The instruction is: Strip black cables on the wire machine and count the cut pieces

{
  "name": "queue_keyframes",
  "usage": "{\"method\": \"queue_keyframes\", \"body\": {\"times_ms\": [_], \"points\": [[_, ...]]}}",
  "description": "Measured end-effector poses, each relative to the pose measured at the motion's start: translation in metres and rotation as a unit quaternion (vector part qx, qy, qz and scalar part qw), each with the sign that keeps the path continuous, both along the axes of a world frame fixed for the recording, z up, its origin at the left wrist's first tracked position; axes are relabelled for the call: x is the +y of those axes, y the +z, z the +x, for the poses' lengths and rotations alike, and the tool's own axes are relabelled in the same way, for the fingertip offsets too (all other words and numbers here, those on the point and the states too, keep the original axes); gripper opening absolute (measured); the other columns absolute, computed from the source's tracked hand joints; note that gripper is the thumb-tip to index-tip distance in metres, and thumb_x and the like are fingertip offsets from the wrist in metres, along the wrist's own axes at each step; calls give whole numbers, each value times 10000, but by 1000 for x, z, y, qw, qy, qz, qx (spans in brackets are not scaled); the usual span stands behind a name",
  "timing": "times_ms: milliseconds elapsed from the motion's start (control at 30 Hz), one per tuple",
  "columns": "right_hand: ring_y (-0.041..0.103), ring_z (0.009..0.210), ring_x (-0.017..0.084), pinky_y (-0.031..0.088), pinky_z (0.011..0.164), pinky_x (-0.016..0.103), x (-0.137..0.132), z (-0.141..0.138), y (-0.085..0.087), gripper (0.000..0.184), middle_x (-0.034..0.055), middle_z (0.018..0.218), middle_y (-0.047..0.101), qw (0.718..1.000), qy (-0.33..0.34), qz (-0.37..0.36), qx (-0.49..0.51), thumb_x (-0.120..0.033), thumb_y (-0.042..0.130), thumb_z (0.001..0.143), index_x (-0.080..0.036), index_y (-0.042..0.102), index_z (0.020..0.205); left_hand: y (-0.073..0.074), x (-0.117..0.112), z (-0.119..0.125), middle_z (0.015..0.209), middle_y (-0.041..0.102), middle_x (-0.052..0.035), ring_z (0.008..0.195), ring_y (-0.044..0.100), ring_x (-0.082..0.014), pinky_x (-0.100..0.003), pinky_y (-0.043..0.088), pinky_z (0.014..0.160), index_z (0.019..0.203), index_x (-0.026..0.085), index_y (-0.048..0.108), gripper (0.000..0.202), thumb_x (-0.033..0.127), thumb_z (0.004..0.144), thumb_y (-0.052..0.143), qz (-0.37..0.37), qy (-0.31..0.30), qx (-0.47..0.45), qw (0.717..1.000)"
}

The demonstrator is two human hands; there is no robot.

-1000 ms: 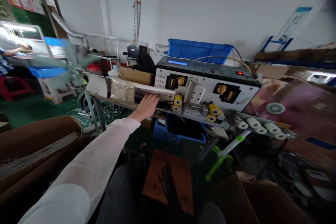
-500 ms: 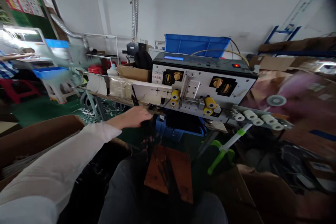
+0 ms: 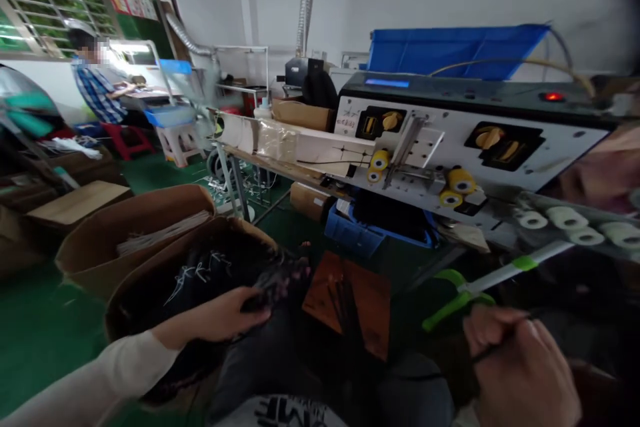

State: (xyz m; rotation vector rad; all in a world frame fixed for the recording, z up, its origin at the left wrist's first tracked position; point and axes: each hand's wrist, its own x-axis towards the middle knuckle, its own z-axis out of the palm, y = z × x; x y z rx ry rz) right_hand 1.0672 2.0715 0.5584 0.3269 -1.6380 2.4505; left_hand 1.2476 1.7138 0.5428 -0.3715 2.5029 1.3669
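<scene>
My left hand (image 3: 227, 313) is low at the rim of a cardboard box (image 3: 150, 280), closed on a bundle of dark thin pieces (image 3: 273, 277) that are blurred. My right hand (image 3: 520, 363) is at the lower right, fingers curled around a thin dark strand that crosses them. Straight ahead stands a grey cutting machine (image 3: 465, 130) with yellow rollers (image 3: 453, 188) and a lit red lamp (image 3: 554, 97). A white guide tray (image 3: 320, 145) leads into its left side.
A second cardboard box (image 3: 100, 230) with pale strips sits left of the first. A brown wooden stool (image 3: 350, 297) is between my knees. White rollers (image 3: 570, 223) line the machine's right side. A blue crate (image 3: 450, 50) lies behind. Another person (image 3: 97, 87) works at a far bench.
My left hand came off the machine's guide tray and dropped to the box, taking a dark bundle. My right hand has entered view. The camera swung left and down.
</scene>
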Motion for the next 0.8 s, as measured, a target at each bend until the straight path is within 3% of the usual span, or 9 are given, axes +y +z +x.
{"method": "queue_keyframes", "body": {"times_ms": [67, 133, 233, 367, 533, 633, 800], "points": [[438, 543, 148, 324, 428, 291, -26, 2, -5, 181, 27, 579, 429, 997, 72, -6, -22, -371, 578, 806, -212, 612, 726, -18, 5, -15, 461, 399, 64, 394, 348, -79, -221, 292, 419, 681, 184, 464, 457, 631, 755, 521, 170, 65, -18, 983], [460, 508, 131, 338, 404, 254, -51, 6, -15, 201, 8, 582, 473, 985, 161, 11, -58, -396, 583, 810, -208, 588, 738, -34, 12, -32, 434, 279, 101, 360, 238, -47, -207, 248, 382, 604, 200, 346, 500, 631, 723, 571, 314, 96, -14, 944], [424, 424, 85, 273, 357, 209, -87, 16, -35, 217, -4, 625, 537, 951, 278, 43, -125, -416, 565, 841, -202, 582, 809, -48, 25, -52, 441, 251, 111, 359, 203, -29, -186, 237, 370, 591, 195, 313, 498, 558, 728, 625, 418, 110, -3, 902], [321, 395, 36, 170, 372, 187, -127, 28, -58, 254, -22, 604, 525, 921, 345, 55, -171, -429, 600, 824, -176, 594, 830, -54, 38, -63, 448, 278, 108, 355, 207, -22, -174, 238, 367, 611, 182, 353, 448, 509, 760, 621, 475, 92, -1, 875], [236, 389, 17, 122, 366, 176, -159, 29, -74, 284, -74, 596, 440, 923, 320, 43, -209, -392, 712, 729, -198, 571, 880, -59, 46, -65, 449, 314, 108, 349, 226, -24, -176, 255, 369, 691, 167, 445, 395, 508, 749, 634, 482, 80, 3, 872], [227, 401, 26, 152, 371, 166, -167, 26, -73, 307, -95, 575, 373, 932, 297, 0, -208, -356, 715, 728, -220, 549, 947, -62, 50, -66, 445, 322, 109, 345, 238, -27, -174, 250, 366, 717, 169, 454, 397, 520, 737, 640, 491, 78, -3, 867], [228, 416, 31, 145, 366, 167, -167, 13, -61, 298, -84, 640, 396, 953, 229, -30, -196, -345, 704, 725, -233, 518, 929, -69, 57, -70, 426, 310, 110, 337, 255, -31, -178, 243, 355, 686, 176, 431, 446, 567, 706, 644, 474, 82, -20, 876]]}}
